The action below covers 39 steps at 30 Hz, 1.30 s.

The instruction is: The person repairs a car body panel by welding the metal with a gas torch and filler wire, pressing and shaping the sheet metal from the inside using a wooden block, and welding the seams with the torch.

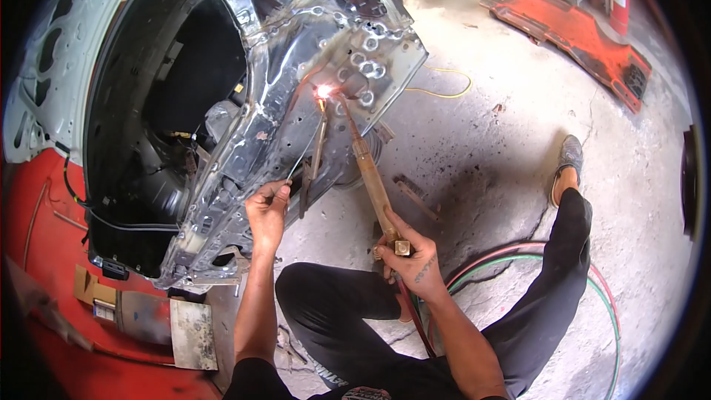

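Note:
My right hand [411,259] is wrapped round the brass handle of a gas welding torch [368,167]. The torch tip points up and left at a bright glowing spot [324,91] on the bare metal body panel [292,67] of a car. Between the thumb and fingers of my left hand [269,211] is a thin filler rod [302,154], slanting up toward the glow. A rusty metal strip [318,150] stands close to the rod, below the bright spot. How the strip is held there I cannot tell.
Red and green hoses [616,318] curve over the concrete floor by my outstretched leg. An orange creeper board [566,33] lies at the upper right, near a red cylinder [619,1]. A yellow cord [463,85] lies past the panel. Scrap pieces [194,333] sit at lower left.

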Available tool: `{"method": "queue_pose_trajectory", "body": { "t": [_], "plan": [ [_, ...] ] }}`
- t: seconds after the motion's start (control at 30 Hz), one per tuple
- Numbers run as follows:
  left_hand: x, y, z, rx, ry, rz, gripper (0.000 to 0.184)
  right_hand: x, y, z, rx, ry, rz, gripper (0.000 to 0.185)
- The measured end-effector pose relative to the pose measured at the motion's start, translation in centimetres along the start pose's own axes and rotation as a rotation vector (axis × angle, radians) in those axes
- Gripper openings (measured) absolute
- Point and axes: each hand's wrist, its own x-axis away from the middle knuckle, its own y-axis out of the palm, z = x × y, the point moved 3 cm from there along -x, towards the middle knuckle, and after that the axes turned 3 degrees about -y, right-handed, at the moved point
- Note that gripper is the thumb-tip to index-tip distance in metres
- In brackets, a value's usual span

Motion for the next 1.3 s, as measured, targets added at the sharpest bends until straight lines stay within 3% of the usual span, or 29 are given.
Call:
{"method": "queue_pose_trajectory", "body": {
  "t": [0.6,1.3],
  "plan": [
    [0.41,-0.52,-0.05,-0.002,0.000,-0.012,0.014,0.08,-0.13,-0.26,-0.036,-0.059,0.019,0.051],
    [-0.27,-0.24,-0.02,-0.008,0.009,-0.012,0.013,0.09,-0.22,0.21,-0.047,-0.063,0.004,0.050]
  ]
}}
